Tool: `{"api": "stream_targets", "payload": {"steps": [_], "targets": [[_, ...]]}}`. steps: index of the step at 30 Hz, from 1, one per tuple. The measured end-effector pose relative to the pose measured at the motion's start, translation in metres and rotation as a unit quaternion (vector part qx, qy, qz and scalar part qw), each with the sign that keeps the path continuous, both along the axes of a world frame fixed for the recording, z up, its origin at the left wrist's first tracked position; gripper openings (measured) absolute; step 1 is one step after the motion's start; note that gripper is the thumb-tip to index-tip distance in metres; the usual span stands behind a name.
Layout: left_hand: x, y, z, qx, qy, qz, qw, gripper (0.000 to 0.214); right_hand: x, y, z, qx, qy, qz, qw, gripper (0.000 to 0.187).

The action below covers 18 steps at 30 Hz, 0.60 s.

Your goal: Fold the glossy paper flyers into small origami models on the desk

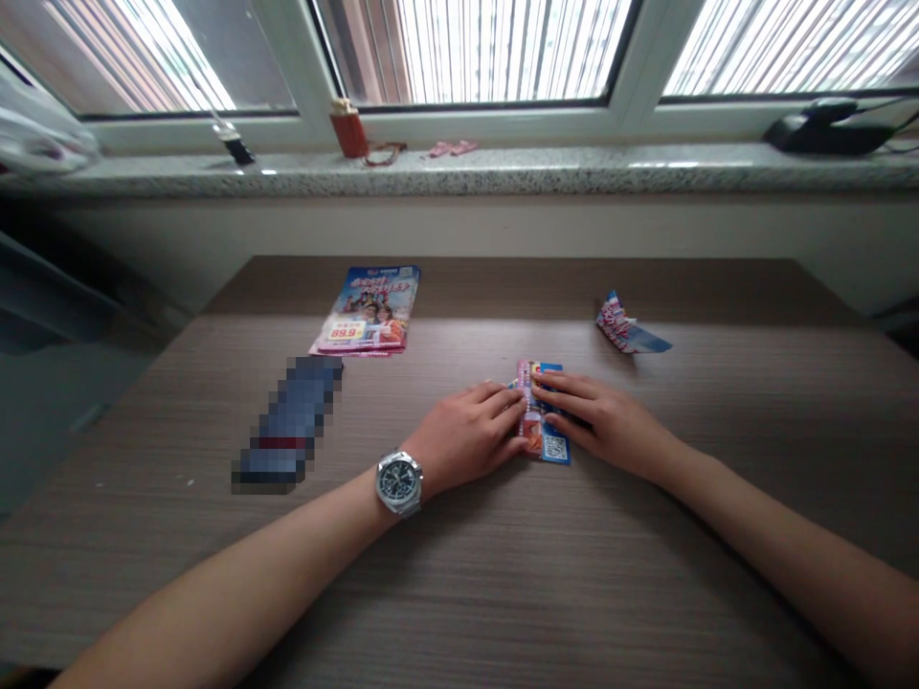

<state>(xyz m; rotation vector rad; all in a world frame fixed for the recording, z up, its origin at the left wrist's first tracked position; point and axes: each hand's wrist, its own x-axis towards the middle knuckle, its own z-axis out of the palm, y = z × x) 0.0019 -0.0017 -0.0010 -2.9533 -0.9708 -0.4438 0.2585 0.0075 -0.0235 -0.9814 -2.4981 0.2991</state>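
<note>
Blue-and-pink paper (537, 435) under flat, outstretched hands (470, 431) (610, 421), well inside the side edges of the brown table (546, 574).

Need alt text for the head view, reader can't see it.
A person's left hand, with a wristwatch at the wrist, and right hand rest on a folded printed sheet on a wood-grain table. A folded paper shape lies beyond the right hand; leaflets and a pixelated dark object lie to the left, with a windowsill behind.
</note>
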Motion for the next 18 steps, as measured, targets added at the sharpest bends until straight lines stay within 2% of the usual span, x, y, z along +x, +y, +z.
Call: {"api": "stream_targets", "payload": {"steps": [6,18], "targets": [[-0.0007,0.0002,0.0016,-0.015,0.007,0.008,1.000,0.055,-0.0015,-0.0010,-0.0023,-0.001,0.004,-0.014,1.000,0.042],[-0.0020,0.0000,0.0045,-0.043,0.038,0.015,0.998,0.057,-0.0007,-0.0025,-0.0005,0.019,-0.002,-0.032,0.999,0.038]]}}
